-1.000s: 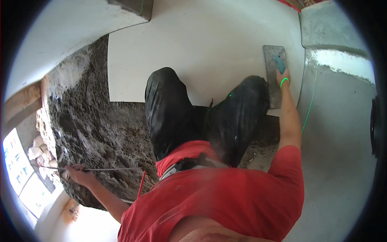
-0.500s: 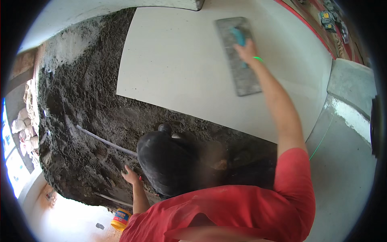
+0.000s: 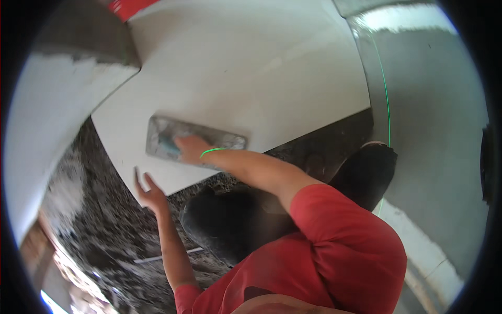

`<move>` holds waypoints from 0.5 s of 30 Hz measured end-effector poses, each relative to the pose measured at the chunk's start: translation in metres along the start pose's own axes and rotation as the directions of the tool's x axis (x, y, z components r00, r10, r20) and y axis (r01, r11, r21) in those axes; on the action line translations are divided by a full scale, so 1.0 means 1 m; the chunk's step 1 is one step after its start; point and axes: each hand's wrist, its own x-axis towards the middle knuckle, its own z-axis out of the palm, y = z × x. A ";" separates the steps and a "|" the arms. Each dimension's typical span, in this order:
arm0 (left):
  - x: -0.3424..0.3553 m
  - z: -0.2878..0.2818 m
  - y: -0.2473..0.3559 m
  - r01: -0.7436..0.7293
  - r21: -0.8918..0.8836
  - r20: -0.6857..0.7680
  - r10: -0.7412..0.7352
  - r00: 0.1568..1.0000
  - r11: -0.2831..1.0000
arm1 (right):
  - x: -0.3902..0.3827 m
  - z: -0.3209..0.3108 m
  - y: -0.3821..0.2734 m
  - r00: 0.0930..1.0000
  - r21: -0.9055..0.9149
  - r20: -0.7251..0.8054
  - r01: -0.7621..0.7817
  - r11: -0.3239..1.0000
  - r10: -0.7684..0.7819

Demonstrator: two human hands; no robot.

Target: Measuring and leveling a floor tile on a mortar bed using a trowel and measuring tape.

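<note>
My right hand (image 3: 192, 148) is wrapped round the teal handle of a grey rectangular float (image 3: 226, 139). The float lies flat on a large pale floor tile (image 3: 261, 78), close to its near left corner. A bright green line crosses my right wrist. My left hand (image 3: 151, 198) holds nothing, its fingers spread beside that same corner, over dark wet mortar (image 3: 104, 214). My arm and hand hide part of the float's handle.
A pale wall (image 3: 68, 115) meets the tile at the left. My dark-clad knee (image 3: 219, 222) is over the mortar, near a thin pale rod (image 3: 194, 251). At the right are a grey surface (image 3: 429, 104) and a green laser line (image 3: 387, 99).
My view has swung round, so the tile appears turned. My right hand has slid the float from the tile's far part to its near left corner. My left hand has come nearer the tile.
</note>
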 end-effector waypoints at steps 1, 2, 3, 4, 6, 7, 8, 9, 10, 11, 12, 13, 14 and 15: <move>0.007 0.032 -0.003 -0.079 0.081 0.144 0.067 0.987 0.994 | -0.005 -0.035 0.022 0.988 0.005 -0.122 -0.094 0.996 0.094; 0.014 0.063 0.005 -0.216 0.055 0.253 0.196 0.948 0.975 | -0.011 -0.078 0.048 0.953 0.024 -0.237 -0.187 0.982 0.188; 0.020 0.099 0.019 -0.349 0.014 0.352 0.322 0.879 0.937 | -0.018 -0.122 0.075 0.895 0.049 -0.323 -0.310 0.949 0.309; 0.026 0.132 0.032 -0.453 0.000 0.416 0.412 0.811 0.891 | -0.026 -0.164 0.095 0.806 0.129 -0.402 -0.420 0.898 0.435; 0.032 0.199 0.076 -0.606 -0.037 0.572 0.514 0.639 0.795 | -0.055 -0.232 0.150 0.516 0.268 -0.665 -0.509 0.818 0.539; 0.033 0.234 0.109 -0.659 -0.047 0.635 0.532 0.560 0.751 | -0.072 -0.265 0.182 0.350 0.384 -0.712 -0.533 0.754 0.609; 0.032 0.268 0.136 -0.723 0.021 0.682 0.520 0.515 0.690 | -0.092 -0.288 0.207 0.204 0.449 -0.756 -0.530 0.720 0.622; 0.030 0.295 0.158 -0.778 0.095 0.729 0.489 0.480 0.622 | -0.111 -0.304 0.228 0.062 0.516 -0.773 -0.517 0.683 0.631; 0.018 0.324 0.189 -0.793 0.082 0.730 0.505 0.460 0.603 | -0.141 -0.313 0.255 -0.046 0.593 -0.759 -0.459 0.661 0.649; 0.002 0.352 0.222 -0.754 0.170 0.677 0.481 0.557 0.634 | -0.170 -0.318 0.279 -0.151 0.658 -0.735 -0.394 0.642 0.661; -0.011 0.371 0.243 -0.699 0.264 0.612 0.445 0.654 0.665 | -0.194 -0.311 0.293 -0.200 0.644 -0.758 -0.373 0.667 0.621; -0.019 0.385 0.258 -0.706 0.269 0.609 0.452 0.652 0.655 | -0.209 -0.303 0.300 -0.239 0.626 -0.779 -0.351 0.696 0.580; -0.022 0.394 0.264 -0.647 0.333 0.590 0.384 0.710 0.685 | -0.215 -0.289 0.295 -0.222 0.704 -0.707 -0.302 0.643 0.671; -0.018 0.401 0.268 -0.584 0.398 0.564 0.313 0.764 0.707 | -0.218 -0.274 0.283 -0.197 0.777 -0.625 -0.253 0.576 0.756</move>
